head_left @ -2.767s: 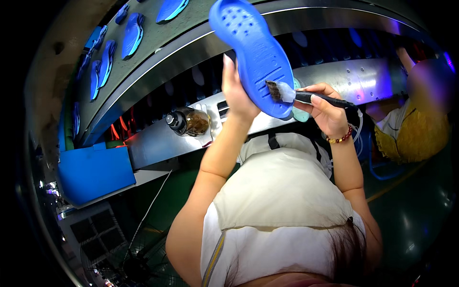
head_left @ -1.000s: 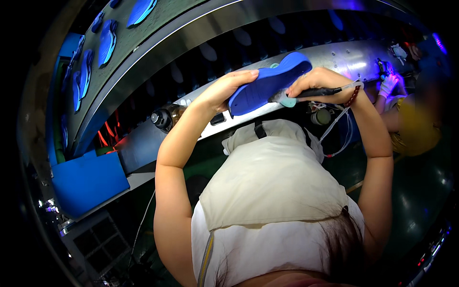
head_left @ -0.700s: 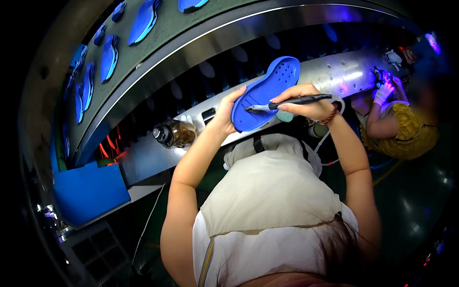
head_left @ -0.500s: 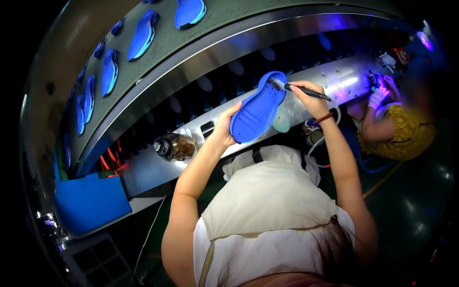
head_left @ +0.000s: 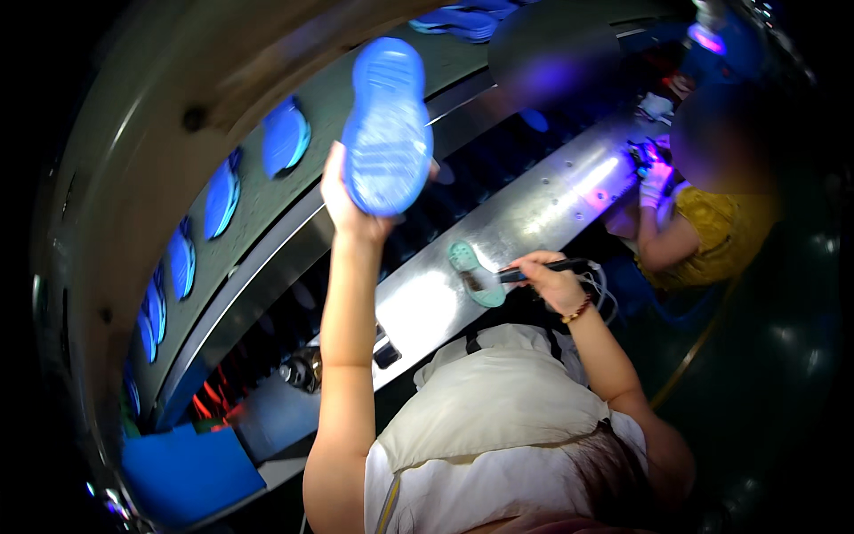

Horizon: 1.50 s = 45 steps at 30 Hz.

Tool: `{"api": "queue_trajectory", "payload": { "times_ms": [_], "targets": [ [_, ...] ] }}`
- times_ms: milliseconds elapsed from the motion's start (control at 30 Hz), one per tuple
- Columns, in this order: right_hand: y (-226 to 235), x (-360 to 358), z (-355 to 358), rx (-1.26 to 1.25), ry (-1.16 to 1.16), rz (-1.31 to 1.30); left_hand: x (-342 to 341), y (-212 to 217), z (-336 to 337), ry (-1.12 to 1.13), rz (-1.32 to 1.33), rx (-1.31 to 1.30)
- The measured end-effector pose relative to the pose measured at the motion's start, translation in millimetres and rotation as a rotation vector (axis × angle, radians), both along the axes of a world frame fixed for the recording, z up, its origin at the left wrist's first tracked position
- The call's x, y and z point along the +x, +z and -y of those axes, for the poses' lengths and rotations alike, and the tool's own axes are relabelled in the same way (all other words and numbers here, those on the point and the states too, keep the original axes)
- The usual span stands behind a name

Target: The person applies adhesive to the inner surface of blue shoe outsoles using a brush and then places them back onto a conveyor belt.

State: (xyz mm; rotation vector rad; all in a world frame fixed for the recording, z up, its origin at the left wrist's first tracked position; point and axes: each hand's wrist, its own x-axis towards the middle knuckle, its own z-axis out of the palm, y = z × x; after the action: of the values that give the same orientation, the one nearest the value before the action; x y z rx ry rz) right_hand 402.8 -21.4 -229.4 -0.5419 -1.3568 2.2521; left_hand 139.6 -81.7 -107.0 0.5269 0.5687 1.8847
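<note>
Left hand (head_left: 342, 200) grips a blue sole (head_left: 388, 125) at upper centre; right hand (head_left: 550, 278) clamps a brush (head_left: 525, 271), bristles blurred.

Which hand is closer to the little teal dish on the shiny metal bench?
Right. The right hand holds a black brush touching the teal dish; the left hand lifts a blue shoe sole high above.

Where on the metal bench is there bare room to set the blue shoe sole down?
The metal bench is bare between the teal dish and the co-worker's gloved hands. Another bare patch lies left of the dish, toward the small bottle. It is crowded around the dish, where the right hand holds the brush.
</note>
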Motion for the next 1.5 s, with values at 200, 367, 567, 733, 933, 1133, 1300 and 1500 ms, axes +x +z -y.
{"api": "queue_trajectory", "payload": {
  "times_ms": [200, 367, 567, 733, 933, 1133, 1300, 1500],
  "targets": [
    [-2.0, -9.9, -1.0, -0.154, -0.014, 0.012, -69.6, -5.8, -83.1, 0.439, 0.643, -0.068],
    [-12.2, 9.3, -11.7, -0.162, -0.087, 0.051, -25.9, -11.0, -149.4, 0.215, -0.212, -0.288],
    [-18.4, 18.9, -23.4, -0.181, -0.178, 0.082, -28.9, -8.3, -260.8, 0.573, -1.508, -0.392],
    [-18.0, 39.6, -34.9, -0.245, -0.247, 0.106, -16.3, 11.0, -299.0, 0.397, -2.089, -0.977],
    [-30.5, 54.7, -57.7, -0.304, -0.264, 0.100, -40.7, 1.3, -320.1, 0.524, -2.203, -0.828],
    [-36.1, 63.9, -65.6, -0.314, -0.303, 0.102, -64.3, -16.6, -362.4, 0.611, -2.150, -0.534],
    [-36.9, 59.0, -64.5, -0.296, -0.277, 0.146, -82.4, -14.2, -372.0, 0.469, -2.029, -0.308],
    [-42.0, 42.3, -71.2, -0.349, -0.163, 0.057, -18.3, 16.8, -314.6, 0.440, -2.295, -0.551]
  ]
}}
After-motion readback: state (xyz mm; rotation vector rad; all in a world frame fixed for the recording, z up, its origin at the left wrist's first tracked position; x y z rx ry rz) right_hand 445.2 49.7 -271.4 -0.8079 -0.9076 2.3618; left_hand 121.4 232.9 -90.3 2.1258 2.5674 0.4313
